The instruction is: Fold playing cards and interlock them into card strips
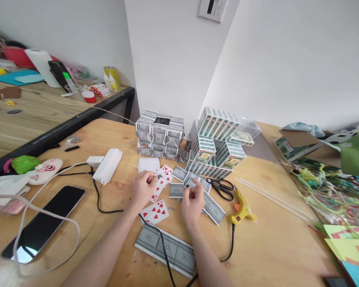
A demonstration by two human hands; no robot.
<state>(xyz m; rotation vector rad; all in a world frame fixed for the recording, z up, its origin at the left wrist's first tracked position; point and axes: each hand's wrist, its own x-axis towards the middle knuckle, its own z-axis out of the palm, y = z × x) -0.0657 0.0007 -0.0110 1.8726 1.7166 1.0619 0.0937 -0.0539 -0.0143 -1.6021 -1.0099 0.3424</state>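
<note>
My left hand (143,188) is closed in a pinch beside the heart playing cards (160,187), with a small dark bit at its fingertips that is too small to name. Curled fingers on my right hand (194,201) come together over the grey patterned card backs (176,190); whatever they hold, if anything, is hidden. Another red heart card (156,212) lies face up between my forearms. Nearest me is a strip of joined cards (167,249), back side up, crossed by a black cable. Scissors (223,188) and a yellow glue gun (242,209) lie right of my right hand.
Behind my hands stand a box-shaped structure of folded cards (160,137) and stacked card packs (215,147). A white power adapter (108,165), a phone (44,223) and cables lie left. Clear sticks (272,197) and coloured craft materials (332,191) lie right.
</note>
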